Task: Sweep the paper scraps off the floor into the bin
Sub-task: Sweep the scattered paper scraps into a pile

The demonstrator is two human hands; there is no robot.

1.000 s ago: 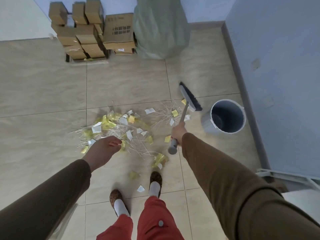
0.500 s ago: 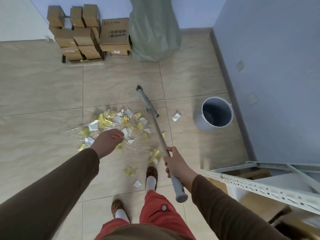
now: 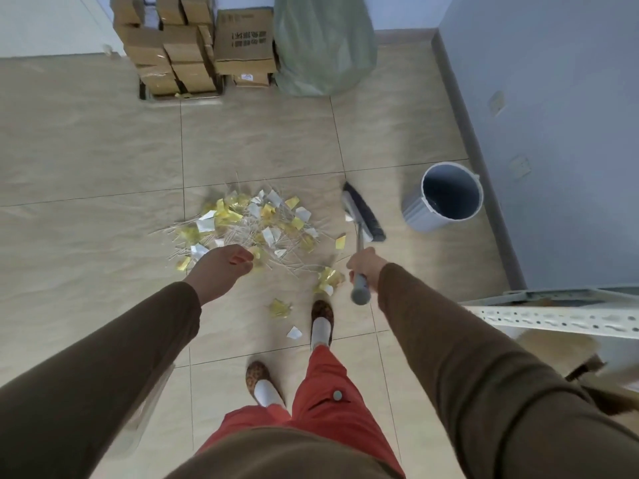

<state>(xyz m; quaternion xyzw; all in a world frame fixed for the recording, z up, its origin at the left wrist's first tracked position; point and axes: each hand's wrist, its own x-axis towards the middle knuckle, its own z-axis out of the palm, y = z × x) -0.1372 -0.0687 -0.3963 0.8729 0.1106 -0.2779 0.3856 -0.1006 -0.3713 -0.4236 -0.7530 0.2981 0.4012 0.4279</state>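
Note:
A pile of yellow and white paper scraps point(image 3: 249, 226), mixed with thin white sticks, lies on the beige tile floor. A few loose scraps point(image 3: 280, 307) sit nearer my feet. My right hand point(image 3: 366, 264) grips the grey handle of a broom. The broom's dark head point(image 3: 363, 212) rests on the floor between the pile's right edge and the grey bin point(image 3: 415, 216). The bin stands upright and open by the blue wall. My left hand point(image 3: 221, 271) hovers over the pile's near edge, fingers curled, with nothing visible in it.
Stacked cardboard boxes point(image 3: 193, 46) and a green sack point(image 3: 321, 46) stand against the far wall. A blue wall point(image 3: 553, 98) runs along the right, and a perforated metal rack point(image 3: 553, 316) juts in at the right. My feet in patterned slippers point(image 3: 321, 314) stand just behind the scraps.
Half a second ago the broom head lay against the pile's upper right with the handle drawn back; now it is back to the right of the pile, near the bin. My left hand barely moved.

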